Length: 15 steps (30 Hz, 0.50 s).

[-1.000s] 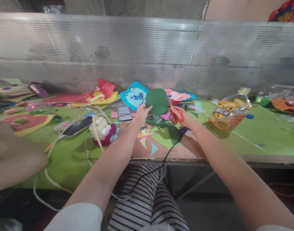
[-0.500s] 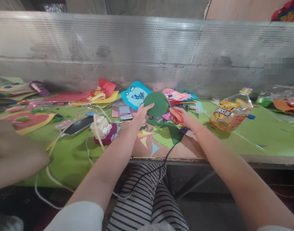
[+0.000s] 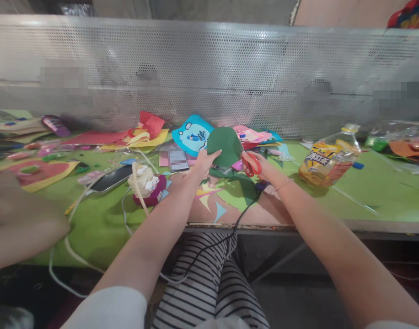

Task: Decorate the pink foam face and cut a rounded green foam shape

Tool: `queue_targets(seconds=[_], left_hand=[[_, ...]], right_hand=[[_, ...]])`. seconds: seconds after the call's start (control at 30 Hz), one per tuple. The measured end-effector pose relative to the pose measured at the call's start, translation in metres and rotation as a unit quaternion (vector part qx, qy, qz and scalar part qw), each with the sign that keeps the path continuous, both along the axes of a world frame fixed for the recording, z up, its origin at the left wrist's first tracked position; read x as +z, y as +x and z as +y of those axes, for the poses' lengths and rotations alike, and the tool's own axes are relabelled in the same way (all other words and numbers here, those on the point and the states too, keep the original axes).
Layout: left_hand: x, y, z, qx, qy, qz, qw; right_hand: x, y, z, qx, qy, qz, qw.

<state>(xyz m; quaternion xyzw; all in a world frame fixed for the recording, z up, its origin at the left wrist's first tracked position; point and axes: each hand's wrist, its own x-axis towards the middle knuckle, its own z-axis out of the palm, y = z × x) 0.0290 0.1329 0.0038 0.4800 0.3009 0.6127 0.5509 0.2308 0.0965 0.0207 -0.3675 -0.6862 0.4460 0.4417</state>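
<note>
The green paper (image 3: 226,140) has shifted slightly up and to the right since the earlier frame, while the scissors (image 3: 252,165) have hardly moved. It now sits raised above the table (image 3: 374,194), in front of you and between your two hands. Your left hand (image 3: 205,161) grips it at the lower left, thumb lying flat across the near face; the other fingers are behind the sheet, so you can't check them here. Your right hand (image 3: 259,167) is closed around the orange-red handles, just beside the paper's right edge. What matters is how that edge sits against the blades: from your right fingers, the paper lies to the left and a little farther away, and the blades appear to point up and away along its side. Whether they are apart, or already have paper between them, is too small to tell. The sheet looks roughly round, so it offers no clear long axis to line up with; judge by the curve of the edge instead. The left hand is the one touching the paper, so turning it would fall to that side, with the right hand nearer the rim being worked.
</note>
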Motion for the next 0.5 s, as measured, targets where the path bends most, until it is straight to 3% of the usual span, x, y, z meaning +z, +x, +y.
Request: queue_targets(seconds=[0.5], left_hand=[[0.0006, 0.0013, -0.0035, -0.014, -0.012, 0.013, 1.000]], right_hand=[[0.0032, -0.0005, -0.0037, 0.005, -0.003, 0.006, 1.000]])
